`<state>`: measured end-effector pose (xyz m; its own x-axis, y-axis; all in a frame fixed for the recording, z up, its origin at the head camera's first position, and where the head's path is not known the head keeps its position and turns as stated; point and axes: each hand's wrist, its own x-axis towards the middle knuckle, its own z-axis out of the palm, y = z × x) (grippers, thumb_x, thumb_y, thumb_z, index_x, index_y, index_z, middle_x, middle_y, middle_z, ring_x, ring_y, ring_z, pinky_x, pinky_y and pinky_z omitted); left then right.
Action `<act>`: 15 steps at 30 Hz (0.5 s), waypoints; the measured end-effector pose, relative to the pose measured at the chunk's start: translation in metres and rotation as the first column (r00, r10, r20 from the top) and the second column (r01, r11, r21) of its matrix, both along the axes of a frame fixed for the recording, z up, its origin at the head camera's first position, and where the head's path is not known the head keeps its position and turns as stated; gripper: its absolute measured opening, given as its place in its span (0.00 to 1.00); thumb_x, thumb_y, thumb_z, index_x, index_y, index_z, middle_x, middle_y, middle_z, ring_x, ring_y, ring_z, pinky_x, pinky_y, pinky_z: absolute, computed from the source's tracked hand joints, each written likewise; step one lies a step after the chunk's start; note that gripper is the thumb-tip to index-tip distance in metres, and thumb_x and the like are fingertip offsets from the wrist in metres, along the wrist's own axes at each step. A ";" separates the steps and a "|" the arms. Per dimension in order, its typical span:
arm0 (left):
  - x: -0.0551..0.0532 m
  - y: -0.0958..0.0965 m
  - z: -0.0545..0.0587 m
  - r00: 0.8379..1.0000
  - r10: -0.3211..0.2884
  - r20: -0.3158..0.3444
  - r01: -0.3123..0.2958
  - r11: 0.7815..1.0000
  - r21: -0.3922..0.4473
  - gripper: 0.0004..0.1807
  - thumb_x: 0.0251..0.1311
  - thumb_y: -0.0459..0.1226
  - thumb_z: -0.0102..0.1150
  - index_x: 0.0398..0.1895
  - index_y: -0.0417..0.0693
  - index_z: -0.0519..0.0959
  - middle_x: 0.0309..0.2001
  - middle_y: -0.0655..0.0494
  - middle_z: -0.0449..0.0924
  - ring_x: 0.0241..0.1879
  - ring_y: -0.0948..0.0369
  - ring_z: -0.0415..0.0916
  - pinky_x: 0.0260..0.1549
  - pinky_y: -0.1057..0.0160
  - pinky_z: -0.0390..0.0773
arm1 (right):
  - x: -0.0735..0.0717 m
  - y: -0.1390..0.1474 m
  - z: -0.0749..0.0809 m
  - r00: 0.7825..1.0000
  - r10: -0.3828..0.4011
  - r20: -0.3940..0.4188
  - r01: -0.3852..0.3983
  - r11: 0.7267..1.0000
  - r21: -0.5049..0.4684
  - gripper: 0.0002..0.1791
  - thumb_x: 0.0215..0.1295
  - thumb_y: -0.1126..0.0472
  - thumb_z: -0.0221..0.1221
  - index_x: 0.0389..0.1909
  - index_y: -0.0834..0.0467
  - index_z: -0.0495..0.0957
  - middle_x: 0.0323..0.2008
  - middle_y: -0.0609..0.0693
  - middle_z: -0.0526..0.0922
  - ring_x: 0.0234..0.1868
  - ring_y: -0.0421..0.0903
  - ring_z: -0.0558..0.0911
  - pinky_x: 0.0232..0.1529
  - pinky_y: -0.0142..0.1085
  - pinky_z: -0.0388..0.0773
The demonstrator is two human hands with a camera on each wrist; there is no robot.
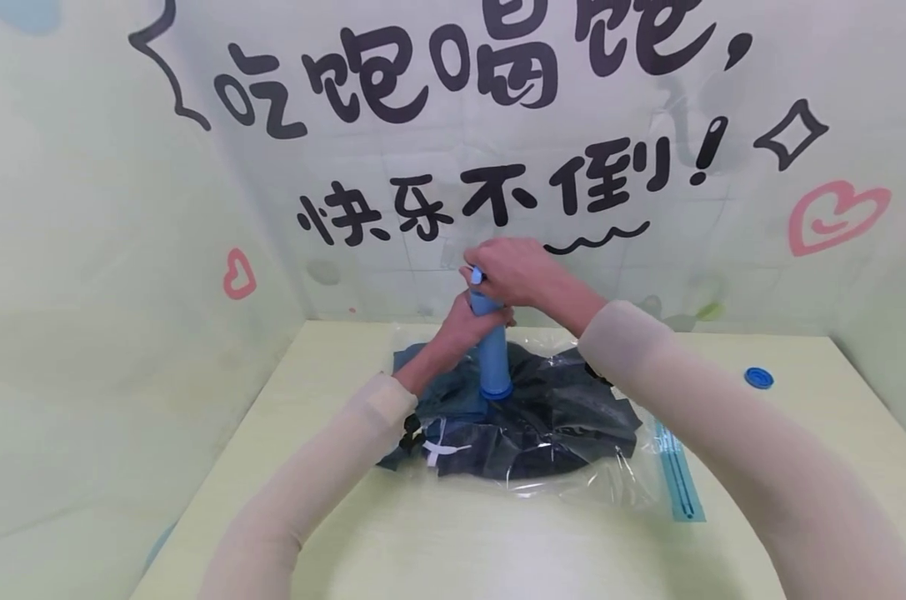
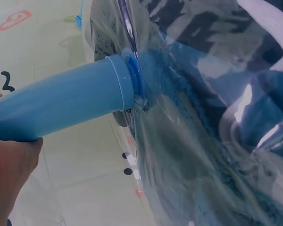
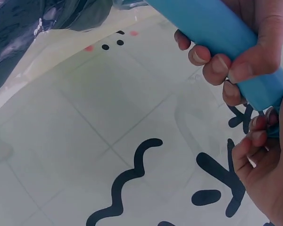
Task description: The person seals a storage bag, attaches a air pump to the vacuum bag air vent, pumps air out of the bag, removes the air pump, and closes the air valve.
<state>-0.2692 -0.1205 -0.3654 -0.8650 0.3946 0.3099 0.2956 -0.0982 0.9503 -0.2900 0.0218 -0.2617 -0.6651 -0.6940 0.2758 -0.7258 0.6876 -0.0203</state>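
A blue hand pump (image 1: pixel 493 360) stands nearly upright on a clear plastic storage bag (image 1: pixel 531 486) with dark clothes (image 1: pixel 573 421) inside. The left hand (image 1: pixel 460 329) grips the upper part of the barrel, its fingers wrapped round it in the right wrist view. Above it, the right hand (image 1: pixel 514 271) holds the pump's handle (image 1: pixel 478 275) with curled fingers, close over the barrel's top. In the left wrist view, the wide end of the pump (image 2: pixel 120 82) meets a blue valve (image 2: pixel 136 77) on the bag.
A round blue cap (image 1: pixel 758 377) lies on the pale table (image 1: pixel 332 500) at the right. A teal strip (image 1: pixel 676 479) runs along the bag's right end. Behind the table rises a white printed sheet (image 1: pixel 422 275) with black characters, and more sheeting flanks both sides.
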 end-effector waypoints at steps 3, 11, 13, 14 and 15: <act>0.000 0.002 -0.002 1.000 0.008 -0.006 -0.008 1.000 -0.019 0.13 0.70 0.29 0.55 0.55 0.40 0.74 0.39 0.55 0.80 0.38 0.57 0.78 0.48 0.47 0.76 | -0.003 0.004 -0.001 0.997 0.078 0.027 -0.077 0.996 -0.044 0.16 0.78 0.55 0.53 0.26 0.53 0.68 0.22 0.48 0.68 0.24 0.48 0.71 0.24 0.41 0.66; 0.000 0.002 -0.008 0.999 -0.042 -0.017 0.042 0.999 0.025 0.06 0.69 0.25 0.54 0.47 0.37 0.75 0.35 0.55 0.79 0.36 0.56 0.77 0.53 0.36 0.71 | -0.007 0.002 -0.003 0.989 0.110 0.103 -0.096 0.987 -0.127 0.20 0.73 0.59 0.55 0.20 0.52 0.63 0.16 0.45 0.57 0.17 0.44 0.59 0.22 0.37 0.55; 0.001 0.002 -0.009 0.999 -0.033 -0.010 0.033 0.999 0.031 0.05 0.68 0.25 0.55 0.44 0.36 0.75 0.35 0.54 0.79 0.36 0.56 0.78 0.52 0.38 0.74 | -0.008 0.001 0.002 0.989 0.106 0.100 -0.092 0.986 -0.138 0.16 0.68 0.64 0.54 0.19 0.53 0.65 0.16 0.45 0.60 0.18 0.43 0.60 0.22 0.36 0.57; 0.001 0.002 -0.010 1.000 -0.024 -0.001 0.024 0.999 0.029 0.04 0.67 0.25 0.55 0.42 0.36 0.75 0.34 0.54 0.79 0.36 0.56 0.78 0.51 0.41 0.75 | -0.008 0.000 0.009 0.990 0.104 0.092 -0.089 0.985 -0.148 0.14 0.65 0.67 0.52 0.19 0.53 0.67 0.17 0.45 0.63 0.19 0.42 0.61 0.22 0.35 0.59; 0.002 0.003 -0.011 1.000 -0.018 0.009 0.018 1.000 0.025 0.04 0.67 0.25 0.56 0.42 0.37 0.75 0.34 0.53 0.79 0.37 0.56 0.79 0.50 0.43 0.77 | -0.008 0.000 0.017 0.992 0.097 0.080 -0.082 0.982 -0.171 0.12 0.61 0.69 0.51 0.20 0.53 0.68 0.18 0.45 0.65 0.20 0.42 0.63 0.23 0.34 0.60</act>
